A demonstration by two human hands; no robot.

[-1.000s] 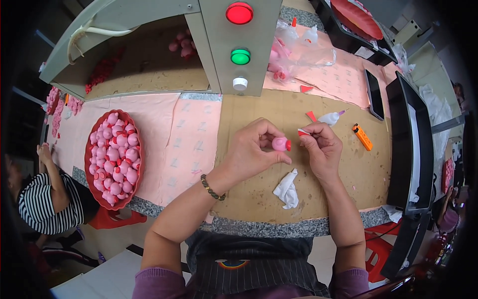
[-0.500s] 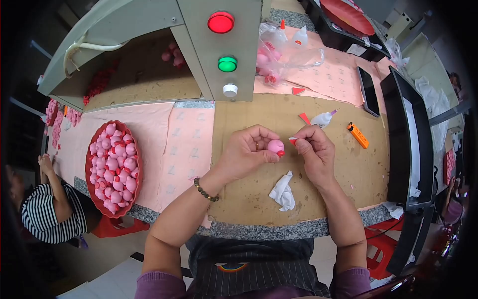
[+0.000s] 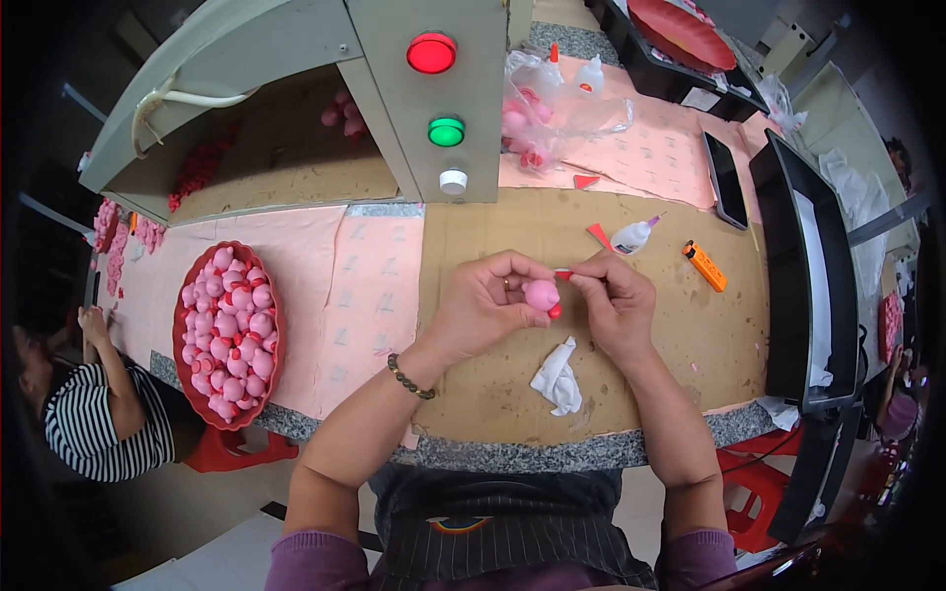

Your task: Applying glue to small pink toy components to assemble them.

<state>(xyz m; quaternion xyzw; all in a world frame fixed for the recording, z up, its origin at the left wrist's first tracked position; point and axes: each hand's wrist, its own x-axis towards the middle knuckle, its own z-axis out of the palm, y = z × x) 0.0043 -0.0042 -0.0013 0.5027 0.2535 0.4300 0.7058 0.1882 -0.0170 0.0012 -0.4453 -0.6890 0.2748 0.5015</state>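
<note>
Two hands joined over a small pink toy figure at the middle of the cardboard-covered bench.

A red basket point(image 3: 228, 335) heaped with pink figures sits far left. The left hand point(image 3: 483, 305) curls its fingers pinched around the pink figure point(image 3: 540, 295); the right hand point(image 3: 616, 300) pinches a thin red piece point(image 3: 563, 275) touching its top. A crumpled white cloth point(image 3: 558, 376) lies just below, a glue bottle point(image 3: 632, 235) and orange lighter point(image 3: 705, 266) to the right.

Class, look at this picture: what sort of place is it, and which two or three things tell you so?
Probably a small toy-assembly workshop. A red tray is heaped with identical pink figures, a machine housing with signal lights stands on the bench, and the left hand holds one figure.
</note>
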